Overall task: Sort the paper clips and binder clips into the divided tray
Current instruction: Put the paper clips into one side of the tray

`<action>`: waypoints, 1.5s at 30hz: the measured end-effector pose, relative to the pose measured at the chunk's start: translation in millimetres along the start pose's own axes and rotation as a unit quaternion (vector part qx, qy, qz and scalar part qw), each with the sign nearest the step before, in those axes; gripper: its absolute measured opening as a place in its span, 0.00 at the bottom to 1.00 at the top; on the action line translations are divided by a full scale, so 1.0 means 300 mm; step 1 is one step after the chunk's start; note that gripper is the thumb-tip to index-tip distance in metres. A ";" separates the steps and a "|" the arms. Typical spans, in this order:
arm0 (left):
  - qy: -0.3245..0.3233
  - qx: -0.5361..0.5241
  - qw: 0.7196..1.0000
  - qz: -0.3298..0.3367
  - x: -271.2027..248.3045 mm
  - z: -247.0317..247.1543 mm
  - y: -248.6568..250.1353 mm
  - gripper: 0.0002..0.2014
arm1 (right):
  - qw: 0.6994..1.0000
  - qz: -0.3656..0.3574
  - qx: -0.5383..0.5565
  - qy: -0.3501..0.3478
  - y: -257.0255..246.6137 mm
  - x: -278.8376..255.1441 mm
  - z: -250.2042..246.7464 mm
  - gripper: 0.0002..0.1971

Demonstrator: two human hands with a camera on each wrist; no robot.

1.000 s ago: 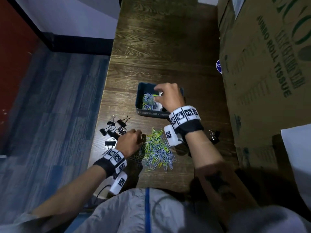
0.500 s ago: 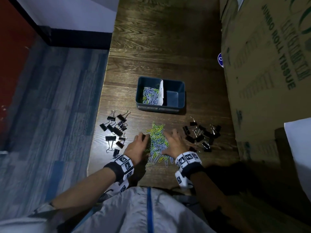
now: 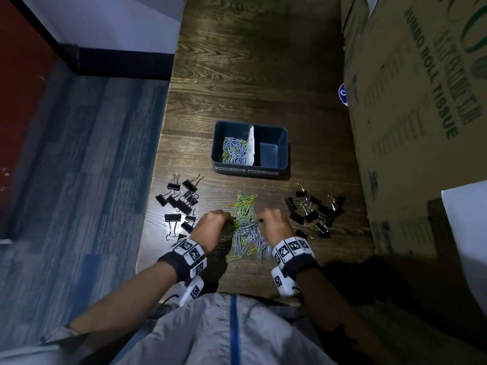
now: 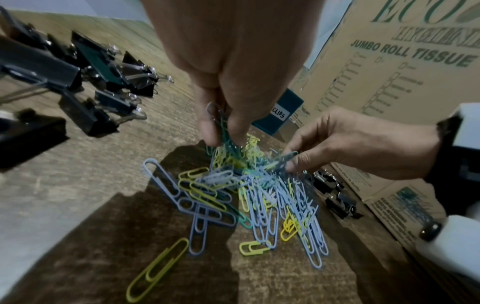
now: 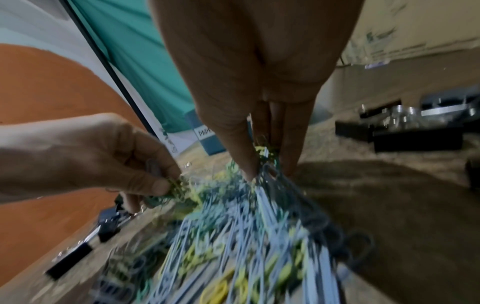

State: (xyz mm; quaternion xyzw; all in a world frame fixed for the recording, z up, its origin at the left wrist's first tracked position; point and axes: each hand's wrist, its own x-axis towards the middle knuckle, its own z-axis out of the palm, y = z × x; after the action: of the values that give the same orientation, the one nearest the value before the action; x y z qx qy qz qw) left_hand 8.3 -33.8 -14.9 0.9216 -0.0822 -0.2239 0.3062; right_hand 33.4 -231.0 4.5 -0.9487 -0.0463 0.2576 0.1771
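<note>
A heap of blue, yellow and green paper clips (image 3: 243, 227) (image 4: 249, 191) lies on the wooden table near its front edge. My left hand (image 3: 214, 227) (image 4: 221, 125) pinches a bunch of them at the heap's left side. My right hand (image 3: 274, 223) (image 5: 267, 164) pinches another bunch at the right side. The dark blue divided tray (image 3: 282, 143) stands beyond; its left compartment holds paper clips (image 3: 234, 151), its right one is bare. Black binder clips lie in two groups, left (image 3: 181, 204) and right (image 3: 315, 212) of the heap.
A large cardboard box (image 3: 416, 101) printed "JUMBO ROLL TISSUE" stands along the table's right side. The table's left edge (image 3: 158, 180) drops to a blue floor. A white paper divider (image 3: 251, 146) leans inside the tray.
My right hand came back from over the tray to the heap and now pinches clips there. My left hand has closed on clips at the heap's left side.
</note>
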 end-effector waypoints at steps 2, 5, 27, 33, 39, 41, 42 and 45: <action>0.021 0.015 1.000 0.007 0.000 -0.020 -0.009 0.14 | 1.000 0.017 -0.007 -0.008 0.006 0.008 -0.018 0.09; 0.060 0.020 0.997 0.032 0.004 -0.061 -0.019 0.15 | 0.999 0.038 0.011 -0.020 0.011 0.014 -0.037 0.08; 0.215 0.070 0.973 0.047 0.206 -0.258 0.025 0.16 | 0.974 -0.145 0.069 0.160 -0.324 0.074 -0.554 0.05; 0.013 0.102 0.995 0.007 0.078 -0.051 -0.016 0.23 | 0.976 -0.135 0.064 0.157 -0.404 0.248 -0.556 0.08; -0.018 0.118 0.993 -0.025 0.121 -0.013 0.006 0.31 | 0.978 -0.102 0.073 0.168 -0.297 0.206 -0.389 0.13; -0.034 0.131 0.991 -0.021 0.145 -0.008 0.014 0.40 | 0.985 -0.067 0.071 0.144 -0.236 0.157 -0.290 0.10; -0.057 0.134 0.989 -0.015 0.155 -0.004 0.019 0.45 | 0.991 -0.035 0.066 0.115 -0.201 0.132 -0.238 0.12; -0.142 0.164 0.976 0.024 0.168 0.018 0.045 0.53 | 0.996 0.059 0.034 -0.051 -0.080 0.048 -0.115 0.41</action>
State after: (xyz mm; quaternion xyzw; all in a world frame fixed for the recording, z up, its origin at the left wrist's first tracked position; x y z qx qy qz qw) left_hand 50.2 -62.0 -28.9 0.9158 -0.1822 -0.3288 0.1414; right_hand 63.3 -216.8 34.1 -0.9288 0.0099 0.3172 0.1913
